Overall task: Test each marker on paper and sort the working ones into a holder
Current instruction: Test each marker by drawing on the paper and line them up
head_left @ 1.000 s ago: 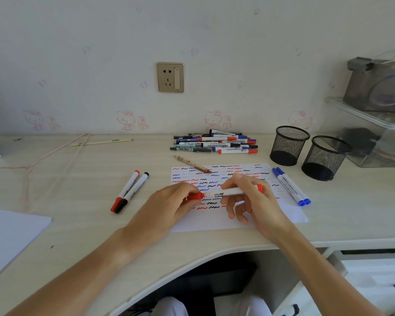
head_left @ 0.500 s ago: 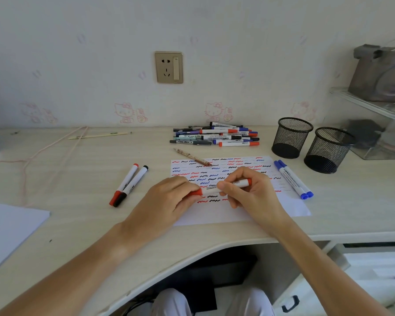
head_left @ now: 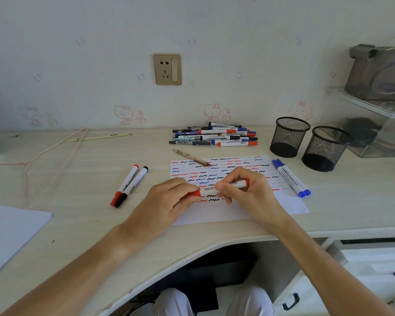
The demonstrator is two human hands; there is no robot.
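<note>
I hold a red marker level above the test paper, which is covered in red, blue and black squiggles. My left hand pinches its red cap end. My right hand grips the white barrel. A pile of several markers lies at the back of the desk. Two empty black mesh holders stand at the right. Two blue markers lie right of the paper. A red and a black marker lie left of it.
A brown pencil rests on the paper's top left corner. A pink cord trails across the left of the desk, by a pale stick. White sheets lie at the left edge. A clear shelf stands at the far right.
Both hands stay on the red marker; the right hand has shifted along the barrel toward the left hand. The cap still looks joined to the barrel. The head camera tilted slightly.
</note>
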